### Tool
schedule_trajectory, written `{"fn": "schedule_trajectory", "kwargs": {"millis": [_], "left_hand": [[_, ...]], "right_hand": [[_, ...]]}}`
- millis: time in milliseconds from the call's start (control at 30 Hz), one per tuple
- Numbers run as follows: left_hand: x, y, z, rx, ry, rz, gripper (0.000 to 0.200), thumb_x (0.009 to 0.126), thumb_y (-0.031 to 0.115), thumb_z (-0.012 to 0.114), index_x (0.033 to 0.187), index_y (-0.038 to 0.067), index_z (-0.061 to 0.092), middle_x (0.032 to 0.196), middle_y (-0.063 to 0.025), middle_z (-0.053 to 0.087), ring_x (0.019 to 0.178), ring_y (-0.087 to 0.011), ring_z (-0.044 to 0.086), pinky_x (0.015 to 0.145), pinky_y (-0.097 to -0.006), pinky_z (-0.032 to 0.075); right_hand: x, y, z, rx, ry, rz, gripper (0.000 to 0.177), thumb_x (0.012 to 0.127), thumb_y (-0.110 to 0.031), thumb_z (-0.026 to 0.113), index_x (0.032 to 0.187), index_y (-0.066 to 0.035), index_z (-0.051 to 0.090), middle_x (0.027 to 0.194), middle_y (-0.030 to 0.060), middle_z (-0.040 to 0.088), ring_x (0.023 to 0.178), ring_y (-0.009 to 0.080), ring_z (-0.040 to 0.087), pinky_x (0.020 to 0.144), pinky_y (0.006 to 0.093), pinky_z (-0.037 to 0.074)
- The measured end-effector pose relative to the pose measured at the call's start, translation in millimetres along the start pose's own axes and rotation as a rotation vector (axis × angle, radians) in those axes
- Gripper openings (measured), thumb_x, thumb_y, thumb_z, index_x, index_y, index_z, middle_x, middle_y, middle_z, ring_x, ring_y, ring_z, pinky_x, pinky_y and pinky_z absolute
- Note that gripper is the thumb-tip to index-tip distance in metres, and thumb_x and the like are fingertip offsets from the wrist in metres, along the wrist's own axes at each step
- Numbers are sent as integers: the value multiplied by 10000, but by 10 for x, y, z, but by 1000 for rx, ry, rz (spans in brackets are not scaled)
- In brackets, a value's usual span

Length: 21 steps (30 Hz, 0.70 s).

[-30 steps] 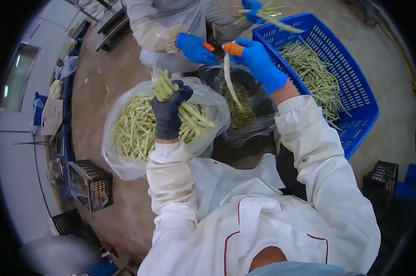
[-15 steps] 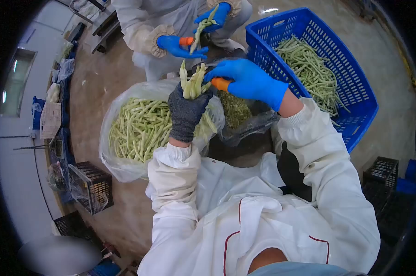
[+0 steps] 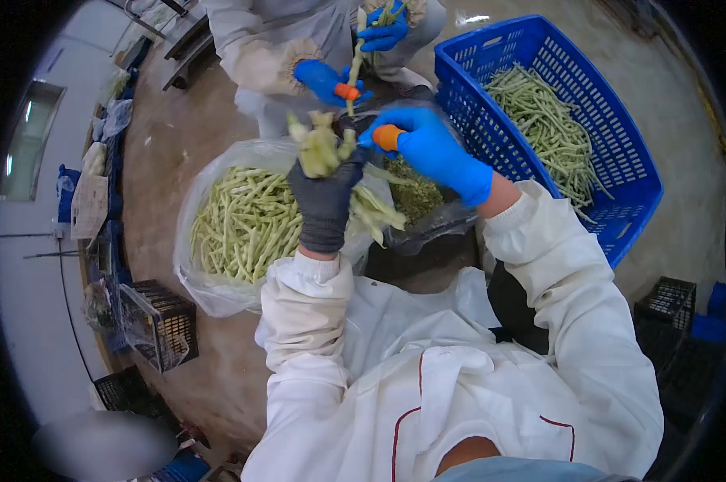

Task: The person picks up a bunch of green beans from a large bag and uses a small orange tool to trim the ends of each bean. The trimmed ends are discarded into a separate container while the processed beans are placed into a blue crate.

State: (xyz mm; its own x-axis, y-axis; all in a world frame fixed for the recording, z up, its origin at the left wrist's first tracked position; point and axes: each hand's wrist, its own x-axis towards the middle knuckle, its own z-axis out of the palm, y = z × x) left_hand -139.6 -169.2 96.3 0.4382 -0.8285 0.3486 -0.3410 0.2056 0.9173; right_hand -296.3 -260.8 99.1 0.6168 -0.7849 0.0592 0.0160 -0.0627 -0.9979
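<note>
My left hand [image 3: 324, 205], in a dark grey knit glove, is closed around a bunch of pale green beans [image 3: 320, 149]. Their ends stick up above the fingers, and more hang out to the right below. In a blue glove, my right hand [image 3: 447, 157] grips a small knife by its orange handle [image 3: 389, 137], close beside the bunch; most of the blade is hidden. Under my left hand is a clear plastic bag [image 3: 188, 269] full of loose beans [image 3: 242, 221]. A dark bag [image 3: 427, 238] of green trimmings [image 3: 415, 197] lies below my right hand.
A co-worker's blue-gloved hands [image 3: 323, 80] hold beans and an orange-handled tool just across from me. A blue crate [image 3: 632, 173] with long beans [image 3: 540, 120] stands at the right. Black crates [image 3: 166, 321] sit at the left and right [image 3: 668, 301].
The bunch in my left hand has tilted left, with beans now showing lower right. My right hand has shifted slightly down and right with the knife. The co-worker's hands have moved right.
</note>
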Motion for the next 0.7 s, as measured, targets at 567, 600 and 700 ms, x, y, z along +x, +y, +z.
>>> {"fn": "schedule_trajectory", "kwargs": {"millis": [567,600,700], "left_hand": [[61,95,-740,-729,155,-114,219,831,28,626,1047,7,589,990,-143,650,808,-198,626,749,-321,529],[72,88,-721,-732,157,-128,218,831,32,629,1045,7,590,994,-142,651,801,-196,627,746,-321,530],[87,57,-661,-759,168,-197,220,825,34,634,1039,-2,597,996,-139,657,771,-190,628,731,-318,533]], "right_hand": [[6,121,-223,-297,-243,-116,375,828,-89,596,1202,-86,623,1109,170,646,1004,276,633,881,328,490],[-5,81,-186,-261,-263,-150,368,830,-77,599,1197,-85,626,1110,165,645,1000,262,634,874,319,490],[-42,-6,-113,-450,-213,-218,326,782,-76,613,1104,-77,658,1028,141,659,964,287,632,831,365,499]]}}
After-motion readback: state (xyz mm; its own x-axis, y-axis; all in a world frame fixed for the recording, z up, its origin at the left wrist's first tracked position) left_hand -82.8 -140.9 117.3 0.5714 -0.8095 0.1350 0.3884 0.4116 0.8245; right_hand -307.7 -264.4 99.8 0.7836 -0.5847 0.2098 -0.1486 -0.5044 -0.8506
